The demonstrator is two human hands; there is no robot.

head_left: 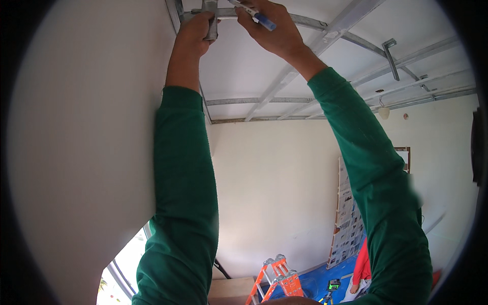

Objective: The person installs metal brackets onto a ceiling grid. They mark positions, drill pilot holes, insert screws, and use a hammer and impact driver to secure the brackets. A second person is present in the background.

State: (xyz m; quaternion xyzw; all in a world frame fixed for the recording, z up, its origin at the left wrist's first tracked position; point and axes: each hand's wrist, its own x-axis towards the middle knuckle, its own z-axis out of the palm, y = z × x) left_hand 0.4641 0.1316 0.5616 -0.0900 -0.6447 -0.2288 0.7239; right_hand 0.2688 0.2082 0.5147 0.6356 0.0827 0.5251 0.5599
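Both my arms, in green sleeves, reach up to a metal ceiling frame (305, 21). My left hand (192, 36) is closed around a short grey metal channel piece (212, 28), which stands across the frame's bar beside the wall. The thumb presses on its side, and its upper end runs out of the picture. A white pen with a blue cap (265, 21) is in my right hand (278, 33), held between the fingers just right of the metal piece. The pen's other end points up and left toward the bar.
A white wall (86, 127) rises close on my left, above a window (122, 267). Metal brackets (390, 58) and a bulb (384, 113) hang from the ceiling. Below stand an orange ladder (292, 283), a laser level (333, 284), a leaning panel (345, 218) and a person in red (362, 262).
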